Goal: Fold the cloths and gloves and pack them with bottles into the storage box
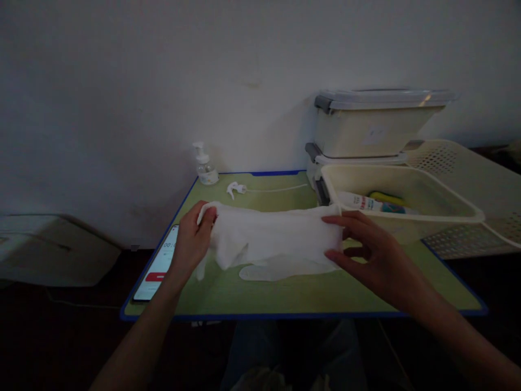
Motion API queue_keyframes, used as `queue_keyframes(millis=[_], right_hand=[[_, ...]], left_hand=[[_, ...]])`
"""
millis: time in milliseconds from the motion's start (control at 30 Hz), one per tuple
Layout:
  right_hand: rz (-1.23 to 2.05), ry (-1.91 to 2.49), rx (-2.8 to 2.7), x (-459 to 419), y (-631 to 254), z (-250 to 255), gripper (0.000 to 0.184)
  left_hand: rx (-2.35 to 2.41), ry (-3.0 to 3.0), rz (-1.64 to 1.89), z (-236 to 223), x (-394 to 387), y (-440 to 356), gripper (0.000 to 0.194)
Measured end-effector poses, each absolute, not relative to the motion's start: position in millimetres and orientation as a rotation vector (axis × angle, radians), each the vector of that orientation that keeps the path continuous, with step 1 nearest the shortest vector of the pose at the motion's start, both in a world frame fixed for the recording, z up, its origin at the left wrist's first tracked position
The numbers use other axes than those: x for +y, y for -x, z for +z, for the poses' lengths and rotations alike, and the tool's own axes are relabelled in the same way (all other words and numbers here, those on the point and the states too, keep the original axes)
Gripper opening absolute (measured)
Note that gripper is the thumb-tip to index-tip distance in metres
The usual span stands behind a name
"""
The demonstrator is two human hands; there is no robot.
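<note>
A piece of soft white cloth (pixel 277 236) is stretched sideways between my hands, just above the table. A rounded flap lies below its lower edge, and a narrow strip hangs at its left end; its exact kind is unclear. My left hand (pixel 192 236) is closed on the top left corner, thumb over the fabric. At the right end, my right hand (pixel 366 247) holds the edge, with fingertips and thumb on the front and the other fingers partly behind.
A phone (pixel 157 271) lies at the table's (pixel 285 298) left edge. Behind the cloth are a pump bottle (pixel 207 165) and a loose spray nozzle (pixel 236 189). To the right stand an open bin (pixel 407 217) holding a tube and sponge, stacked lidded boxes (pixel 366 127), and a perforated basket (pixel 468 168).
</note>
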State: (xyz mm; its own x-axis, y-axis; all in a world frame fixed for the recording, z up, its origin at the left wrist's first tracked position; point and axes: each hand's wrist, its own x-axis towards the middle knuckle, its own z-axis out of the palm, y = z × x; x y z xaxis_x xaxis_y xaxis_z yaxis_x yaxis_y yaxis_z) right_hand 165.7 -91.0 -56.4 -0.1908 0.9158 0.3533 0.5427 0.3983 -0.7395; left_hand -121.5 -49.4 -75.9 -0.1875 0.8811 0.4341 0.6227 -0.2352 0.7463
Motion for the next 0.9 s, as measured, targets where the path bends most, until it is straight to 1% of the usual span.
queue_keyframes(millis=[167,233,300,400,533,700,900], right_hand=[[0.944,1.287,-1.831,-96,-181,-73,0.039],[0.985,1.319,-1.853,-95,-186,-80,0.04],[0.937,1.386,-1.904,-92,-190,-88,0.039],[0.765,1.475,-2.013,-86,-192,-104,0.04],[0.631,1.584,-2.135,-82,-191,-119,0.046],[0.611,1.644,-2.175,-82,-191,-123,0.048],[0.558,1.697,-2.249,-79,-187,-113,0.054]], left_hand=[[1.609,-1.824,0.824,-67,-43,134,0.03],[1.492,-1.89,0.591,-70,-35,135,0.033],[1.424,-2.006,0.449,-79,-22,131,0.032],[1.43,-2.208,0.325,-100,-1,119,0.024],[1.412,-2.31,0.248,-115,13,109,0.024],[1.426,-2.345,0.187,-113,14,108,0.023],[1.482,-2.368,0.136,-105,18,108,0.023]])
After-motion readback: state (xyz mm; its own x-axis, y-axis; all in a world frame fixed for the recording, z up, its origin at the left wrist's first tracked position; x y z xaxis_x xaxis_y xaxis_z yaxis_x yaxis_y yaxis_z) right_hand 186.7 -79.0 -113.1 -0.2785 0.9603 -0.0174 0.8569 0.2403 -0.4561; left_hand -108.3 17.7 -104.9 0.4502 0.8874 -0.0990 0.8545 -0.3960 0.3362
